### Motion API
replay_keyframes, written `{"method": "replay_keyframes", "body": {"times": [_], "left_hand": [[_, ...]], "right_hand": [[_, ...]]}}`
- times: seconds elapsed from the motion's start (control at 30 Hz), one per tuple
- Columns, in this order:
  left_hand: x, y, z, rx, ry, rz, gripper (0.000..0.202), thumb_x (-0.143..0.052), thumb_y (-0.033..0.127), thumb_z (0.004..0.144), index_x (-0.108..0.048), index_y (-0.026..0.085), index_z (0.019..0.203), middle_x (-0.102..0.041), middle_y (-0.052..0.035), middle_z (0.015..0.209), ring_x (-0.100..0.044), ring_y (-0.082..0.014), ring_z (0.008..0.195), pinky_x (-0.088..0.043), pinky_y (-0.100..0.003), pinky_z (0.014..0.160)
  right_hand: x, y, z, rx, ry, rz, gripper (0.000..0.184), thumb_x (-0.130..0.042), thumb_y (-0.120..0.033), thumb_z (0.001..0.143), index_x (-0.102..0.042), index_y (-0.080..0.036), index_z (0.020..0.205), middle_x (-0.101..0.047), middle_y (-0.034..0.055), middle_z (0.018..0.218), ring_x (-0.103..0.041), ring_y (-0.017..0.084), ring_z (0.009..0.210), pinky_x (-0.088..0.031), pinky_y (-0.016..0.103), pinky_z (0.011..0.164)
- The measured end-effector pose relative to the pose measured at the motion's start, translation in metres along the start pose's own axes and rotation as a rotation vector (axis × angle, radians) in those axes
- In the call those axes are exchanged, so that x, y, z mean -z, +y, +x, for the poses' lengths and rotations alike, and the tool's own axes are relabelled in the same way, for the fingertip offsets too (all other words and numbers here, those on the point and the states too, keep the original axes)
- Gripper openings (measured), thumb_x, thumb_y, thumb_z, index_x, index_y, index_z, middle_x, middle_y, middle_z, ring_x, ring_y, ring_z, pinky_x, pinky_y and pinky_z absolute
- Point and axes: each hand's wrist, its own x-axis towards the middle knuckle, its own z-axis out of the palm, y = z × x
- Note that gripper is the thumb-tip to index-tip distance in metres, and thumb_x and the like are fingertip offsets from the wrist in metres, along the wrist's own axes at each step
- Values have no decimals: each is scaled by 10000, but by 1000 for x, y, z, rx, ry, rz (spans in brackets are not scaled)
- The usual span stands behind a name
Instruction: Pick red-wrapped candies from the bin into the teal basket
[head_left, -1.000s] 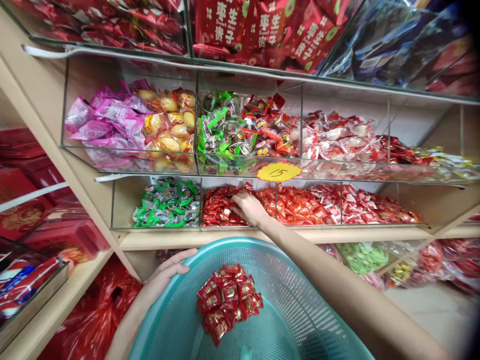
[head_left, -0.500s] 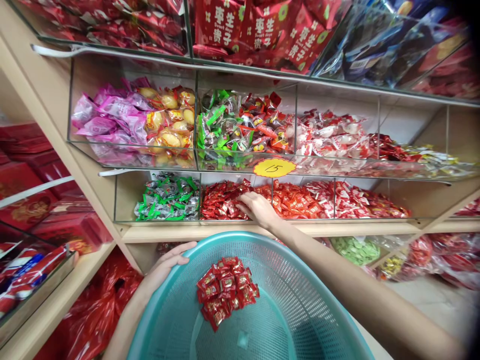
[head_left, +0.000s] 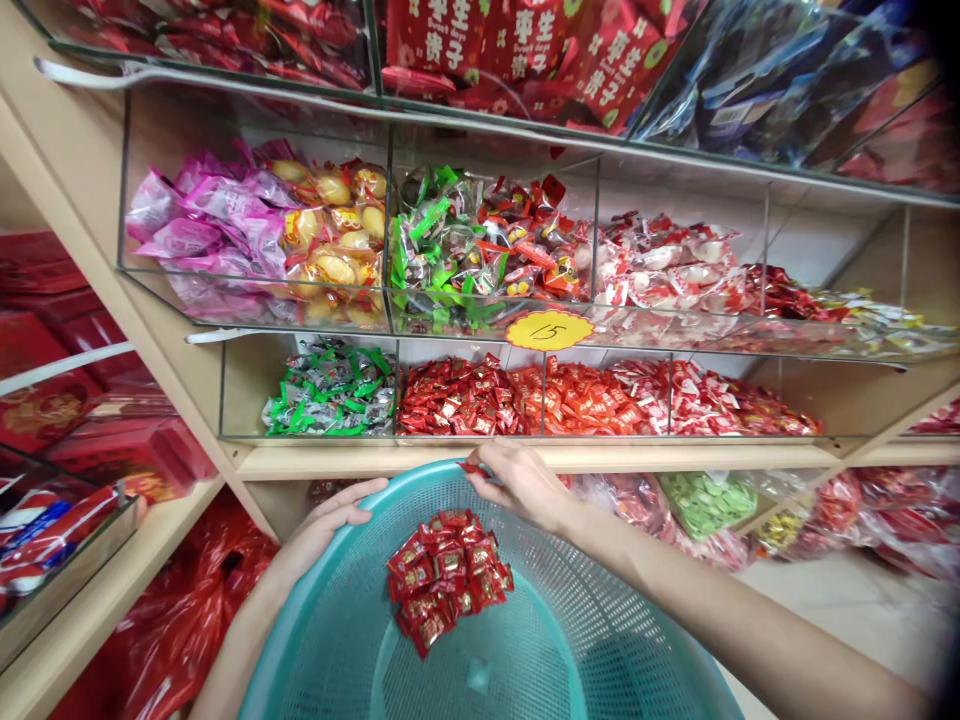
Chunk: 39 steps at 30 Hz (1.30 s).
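Observation:
My left hand (head_left: 330, 522) grips the left rim of a teal mesh basket (head_left: 555, 640), fingers curled over its edge. A heap of small red wrapped candies (head_left: 448, 573) lies inside the basket. My right hand (head_left: 517, 483) hovers over the basket's far rim, fingers closed around red candies, one wrapper (head_left: 474, 467) poking out at the fingertips. Just above it is the clear bin of the same red candies (head_left: 457, 405) on the lower shelf.
Clear bins hold green-silver candies (head_left: 330, 400), more red candies (head_left: 600, 400), pink packets (head_left: 210, 225), yellow cakes (head_left: 337, 250) and mixed sweets. A yellow tag marked 15 (head_left: 549, 329) hangs in front. Red boxes (head_left: 67, 400) fill the left shelves; bagged sweets (head_left: 705, 505) lie beneath.
My right hand has left the red candy bin and come down to the basket's far rim with candies in its fingers. My left hand keeps its hold on the rim.

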Motion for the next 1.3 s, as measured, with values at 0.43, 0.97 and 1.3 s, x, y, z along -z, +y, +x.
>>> {"method": "replay_keyframes", "body": {"times": [0.43,0.97,1.3], "left_hand": [[0,0,-2,-10,-3,12,454,-633,207,639,-673,226,1091,-700,-16,1141,-600,-253,1072,-458,-297,843],[-1,-5,5,51,-24,-133,465,-661,189,590,-686,219,1054,-760,-30,944,-684,-247,859,-493,-340,790],[3,-8,7,46,-32,-126,531,-657,201,586,-651,197,1117,-755,-53,977,-670,-269,945,-484,-362,850]], "right_hand": [[-32,-1,-33,-213,-353,177,391,-636,-508,756,-539,-189,961,-606,16,848,-524,137,662,-367,250,579],[-48,-4,-30,-199,-425,158,440,-672,-551,697,-567,-199,940,-629,26,898,-588,161,749,-395,245,624],[14,11,14,-45,-153,-137,383,-407,-502,907,-586,-164,887,-627,55,839,-569,153,732,-399,262,655]]}}
